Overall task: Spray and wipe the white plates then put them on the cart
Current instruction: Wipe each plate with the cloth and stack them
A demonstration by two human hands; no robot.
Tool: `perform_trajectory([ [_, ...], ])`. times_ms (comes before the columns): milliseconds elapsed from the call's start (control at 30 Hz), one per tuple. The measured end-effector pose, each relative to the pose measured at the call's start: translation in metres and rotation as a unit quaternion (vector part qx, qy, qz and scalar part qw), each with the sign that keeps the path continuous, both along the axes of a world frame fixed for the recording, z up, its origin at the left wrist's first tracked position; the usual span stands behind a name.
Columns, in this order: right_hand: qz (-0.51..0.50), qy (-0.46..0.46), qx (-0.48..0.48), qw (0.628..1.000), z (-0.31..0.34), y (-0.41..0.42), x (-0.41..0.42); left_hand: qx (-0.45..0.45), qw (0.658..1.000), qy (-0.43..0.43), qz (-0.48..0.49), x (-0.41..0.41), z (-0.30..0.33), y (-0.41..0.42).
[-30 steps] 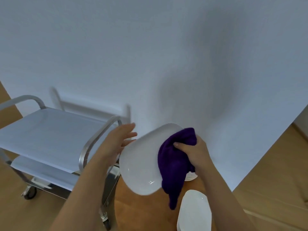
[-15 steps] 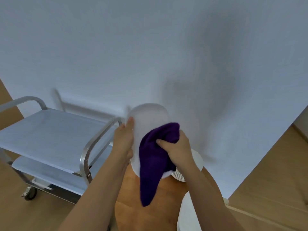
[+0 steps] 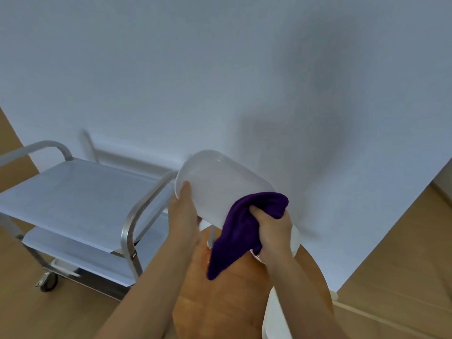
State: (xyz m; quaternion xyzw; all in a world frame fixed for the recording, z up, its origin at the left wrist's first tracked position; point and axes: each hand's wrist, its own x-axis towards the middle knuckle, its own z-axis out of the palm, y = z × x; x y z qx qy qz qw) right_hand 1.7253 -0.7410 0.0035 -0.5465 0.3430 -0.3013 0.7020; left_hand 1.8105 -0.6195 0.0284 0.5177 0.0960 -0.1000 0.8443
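A white rounded plate (image 3: 220, 182) is held up in the air, tilted, above a wooden table (image 3: 234, 297). My left hand (image 3: 183, 211) grips its left edge, thumb on the front face. My right hand (image 3: 274, 228) clutches a purple cloth (image 3: 242, 226) pressed against the plate's lower right edge; the cloth's tail hangs down. Behind my right hand part of a stack of white plates (image 3: 294, 241) shows. Another white plate (image 3: 274, 316) lies at the bottom right, mostly hidden by my right forearm. The steel cart (image 3: 73, 192) stands to the left with nothing on its top shelf.
The cart's curved handle rail (image 3: 144, 206) is close to my left hand. A white wall (image 3: 220, 69) rises behind everything. The floor (image 3: 403, 265) is wooden on both sides. The cart has a lower shelf (image 3: 80, 248) and castor wheels (image 3: 47, 282).
The plate has turned in my hands and tilted leftward toward the cart. My right hand with the cloth has slid from the plate's middle to its lower right edge.
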Motion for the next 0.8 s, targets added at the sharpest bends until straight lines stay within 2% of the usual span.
perform_trajectory([
  [33,0.020,0.005,-0.021,1.000,0.004,-0.010,-0.004,0.070,0.996,-0.047,-0.007,0.009,-0.001,0.011],
  [100,0.080,0.020,-0.080,0.993,0.014,-0.027,-0.012,0.196,0.968,-0.155,-0.018,0.025,0.003,0.031],
  [133,0.117,0.035,-0.116,0.986,0.019,-0.032,-0.015,0.256,0.942,-0.213,-0.049,0.030,0.007,0.036],
  [200,0.189,0.069,-0.172,0.964,0.027,-0.035,-0.016,0.387,0.852,-0.311,-0.170,0.031,0.017,0.037],
  [267,0.239,0.079,-0.203,0.946,0.033,-0.033,-0.013,0.456,0.764,-0.321,-0.325,0.021,0.026,0.030],
  [300,0.248,0.075,-0.211,0.943,0.034,-0.031,-0.012,0.458,0.743,-0.301,-0.384,0.016,0.028,0.028],
  [333,0.248,0.070,-0.213,0.943,0.034,-0.030,-0.012,0.446,0.740,-0.282,-0.417,0.013,0.029,0.027],
  [500,0.167,0.032,-0.197,0.965,0.028,-0.028,-0.012,0.379,0.811,-0.249,-0.369,0.002,0.021,0.027],
  [667,0.013,-0.030,-0.097,0.995,0.016,-0.004,-0.004,0.280,0.910,-0.152,-0.265,-0.010,0.010,0.012],
  [800,0.076,0.008,-0.116,0.990,0.011,0.003,-0.007,0.151,0.968,-0.076,-0.185,-0.013,0.001,0.000],
])
